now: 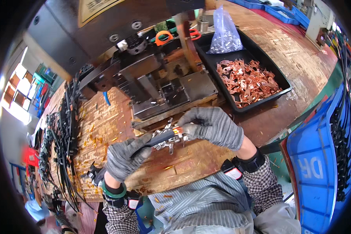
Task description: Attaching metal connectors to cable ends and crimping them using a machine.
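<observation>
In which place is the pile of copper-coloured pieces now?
In the head view, the copper-coloured pieces lie in the black tray, right of the dark metal press and beside the clear bag.

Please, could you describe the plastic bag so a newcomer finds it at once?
Find the big dark metal press on the wooden table. To its right lies a black rectangular tray; the translucent plastic bag stands at its far end. Unlike the loose copper-coloured metal pieces nearer, it is pale and holds silvery bits.
</observation>
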A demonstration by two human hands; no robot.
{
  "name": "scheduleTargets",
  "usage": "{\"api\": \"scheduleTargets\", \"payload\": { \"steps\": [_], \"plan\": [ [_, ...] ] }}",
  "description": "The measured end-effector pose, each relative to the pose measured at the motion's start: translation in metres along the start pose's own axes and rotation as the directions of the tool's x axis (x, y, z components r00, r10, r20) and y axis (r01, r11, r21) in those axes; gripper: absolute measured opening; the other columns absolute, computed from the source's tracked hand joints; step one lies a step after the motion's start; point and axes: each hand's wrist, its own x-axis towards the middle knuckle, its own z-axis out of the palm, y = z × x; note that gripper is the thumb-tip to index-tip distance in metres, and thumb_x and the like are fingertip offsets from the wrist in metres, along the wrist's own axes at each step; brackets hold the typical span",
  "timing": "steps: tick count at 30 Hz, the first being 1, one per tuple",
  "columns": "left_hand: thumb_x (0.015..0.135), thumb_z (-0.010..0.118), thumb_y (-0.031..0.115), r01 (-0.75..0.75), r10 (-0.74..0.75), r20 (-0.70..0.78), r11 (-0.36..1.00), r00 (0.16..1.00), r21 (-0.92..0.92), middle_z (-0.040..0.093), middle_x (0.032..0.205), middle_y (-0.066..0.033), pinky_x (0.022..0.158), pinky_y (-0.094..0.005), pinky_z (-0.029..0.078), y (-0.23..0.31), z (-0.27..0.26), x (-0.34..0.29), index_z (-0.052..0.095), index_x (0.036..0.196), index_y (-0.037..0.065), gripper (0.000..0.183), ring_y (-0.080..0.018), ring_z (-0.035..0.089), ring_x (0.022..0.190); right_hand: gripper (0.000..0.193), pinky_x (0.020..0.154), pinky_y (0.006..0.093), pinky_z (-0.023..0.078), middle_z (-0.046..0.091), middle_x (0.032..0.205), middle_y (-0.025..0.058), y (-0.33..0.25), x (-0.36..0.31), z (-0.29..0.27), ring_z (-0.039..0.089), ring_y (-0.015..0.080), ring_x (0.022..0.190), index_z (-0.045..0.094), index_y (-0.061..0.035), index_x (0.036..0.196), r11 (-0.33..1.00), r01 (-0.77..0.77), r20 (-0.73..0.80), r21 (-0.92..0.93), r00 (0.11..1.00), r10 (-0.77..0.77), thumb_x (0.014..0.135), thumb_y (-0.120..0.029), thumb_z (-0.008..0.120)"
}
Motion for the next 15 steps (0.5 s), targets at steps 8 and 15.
{"api": "scheduleTargets", "payload": {
  "steps": [8,15],
  "plan": [
    [0.07,0.071,0.031,0.335,-0.017,-0.863,0.925,0.504,0.177,0.049,0.102,-0.0099,0.081,-0.0359,0.042,0.007,0.035,-0.099,0.05,0.108,0.005,0.05,-0.0239,0.05,0.093,0.014,0.056,0.0203,0.047,0.061,0.078,0.005,-0.005,-0.025,0.007,0.056,0.0076,0.065,0.061,-0.001,0.091,0.983,-0.164,-0.187,0.089,0.966,0.178,0.078,-0.007,0.061],
    [0.074,0.068,0.018,0.381,-0.689,-0.662,0.721,0.297,-0.579,0.049,0.117,-0.0111,0.086,-0.0297,0.041,-0.128,0.072,-0.204,0.036,0.124,0.006,0.061,-0.0202,0.048,0.104,0.014,0.056,0.0205,0.047,0.06,0.075,0.0037,0.008,-0.027,0.007,0.055,0.0084,0.06,0.061,-0.0005,0.092,0.973,-0.156,-0.149,0.168,0.972,0.182,0.079,-0.007,0.061]
  ]
}}
